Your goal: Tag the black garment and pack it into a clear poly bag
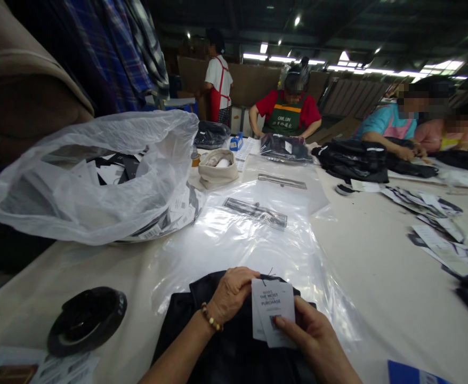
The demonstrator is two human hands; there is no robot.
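A folded black garment (240,341) lies in front of me, its collar toward the far side. White hang tags (273,309) with printed text and a small square code lie over it, attached by a dark string near the collar. My right hand (317,336) is closed on these tags, the thumb pressed on the front one. My left hand (232,293), with a beaded bracelet at the wrist, is closed at the collar beside the tags' top edge; its fingertips are partly hidden. Beyond the garment, clear plastic bags (253,245) lie flat on the table.
An open plastic sack (94,213) of tags stands at the left, near a black tape roll (88,320). A fabric basket (218,169) sits farther back. Loose tags (442,245) and black garments (354,160) occupy the right side. Several co-workers (285,112) are around the table's far side.
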